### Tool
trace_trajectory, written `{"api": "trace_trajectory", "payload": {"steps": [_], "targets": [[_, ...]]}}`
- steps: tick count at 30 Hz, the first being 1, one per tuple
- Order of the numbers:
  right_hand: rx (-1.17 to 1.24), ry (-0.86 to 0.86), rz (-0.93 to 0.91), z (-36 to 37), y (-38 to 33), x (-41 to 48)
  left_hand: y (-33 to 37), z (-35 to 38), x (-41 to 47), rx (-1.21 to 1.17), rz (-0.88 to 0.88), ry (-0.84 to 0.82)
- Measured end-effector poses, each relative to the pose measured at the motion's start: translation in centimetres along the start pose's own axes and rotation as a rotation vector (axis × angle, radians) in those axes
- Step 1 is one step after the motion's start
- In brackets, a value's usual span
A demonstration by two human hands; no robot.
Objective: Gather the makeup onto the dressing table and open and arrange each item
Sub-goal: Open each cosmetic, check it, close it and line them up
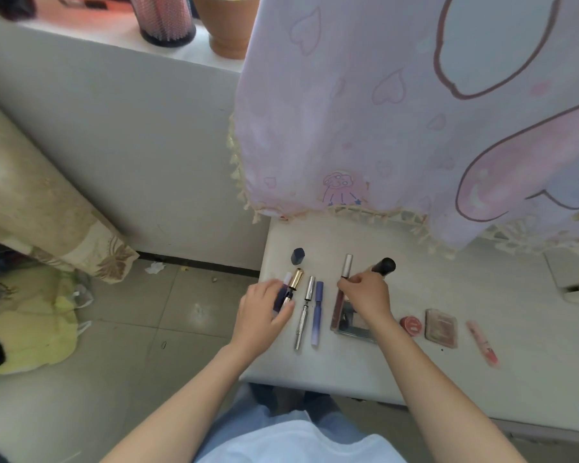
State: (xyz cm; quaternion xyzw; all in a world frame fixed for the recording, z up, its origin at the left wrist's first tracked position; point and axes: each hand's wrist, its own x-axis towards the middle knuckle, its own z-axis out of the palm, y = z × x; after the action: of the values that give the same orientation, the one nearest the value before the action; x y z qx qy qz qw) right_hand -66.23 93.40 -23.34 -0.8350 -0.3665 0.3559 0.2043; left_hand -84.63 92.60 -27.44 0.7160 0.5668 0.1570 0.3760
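Observation:
Makeup lies in a row on the white dressing table (448, 295). My left hand (264, 309) rests on a dark blue tube with a pale cap (286, 279), beside a gold-capped lipstick (295, 279). To their right lie a silver mascara wand (305, 312) and a blue-purple tube (317, 312). My right hand (365, 295) pinches the silver-capped dark red lip gloss (345, 275) and holds a black-capped tube (383, 266). Under that wrist lies an open eyeshadow palette (351, 324). Further right are a round red pot (411, 325), a brown compact (441, 328) and a pink lip gloss (482, 344).
A dark blue cap (298, 256) stands at the table's back left. A pink cartoon-print curtain (415, 111) hangs over the table's back edge. The tiled floor (131, 329) lies left of the table, with a yellow-green cloth (30, 329) on it. A terracotta pot (228, 25) stands on the sill.

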Motion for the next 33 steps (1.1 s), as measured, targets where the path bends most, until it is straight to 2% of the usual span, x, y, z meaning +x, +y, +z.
{"api": "trace_trajectory", "payload": {"steps": [4, 7, 9, 11, 16, 27, 29, 33], "targets": [[0.298, -0.080, -0.056, -2.9, -1.4, -2.0, 4.4, 0.3, 0.9, -0.319, 0.031, -0.158], [0.460, -0.141, -0.034, -4.3, -1.6, -2.7, 6.9, 0.4, 1.7, -0.486, 0.002, -0.148], [0.505, -0.178, -0.042, -5.3, -1.5, -3.0, 8.0, 0.1, 2.0, -0.480, 0.008, -0.120], [0.484, -0.189, -0.080, -6.5, -1.5, -3.1, 8.6, -0.4, 2.0, -0.386, 0.045, -0.090], [0.381, -0.068, -0.223, -9.9, -2.5, -2.1, 9.3, -1.2, 1.9, -0.045, 0.173, -0.063], [0.094, -0.303, -0.538, -12.7, -1.8, -0.4, 9.6, -1.3, 2.0, -0.079, 0.152, -0.048], [0.058, -0.342, -0.519, -12.9, -2.1, -0.4, 9.8, -1.2, 1.9, -0.072, 0.155, -0.035], [-0.142, -0.289, -0.512, -12.8, -2.4, -0.2, 10.3, -1.0, 1.6, -0.036, 0.163, -0.025]]}}
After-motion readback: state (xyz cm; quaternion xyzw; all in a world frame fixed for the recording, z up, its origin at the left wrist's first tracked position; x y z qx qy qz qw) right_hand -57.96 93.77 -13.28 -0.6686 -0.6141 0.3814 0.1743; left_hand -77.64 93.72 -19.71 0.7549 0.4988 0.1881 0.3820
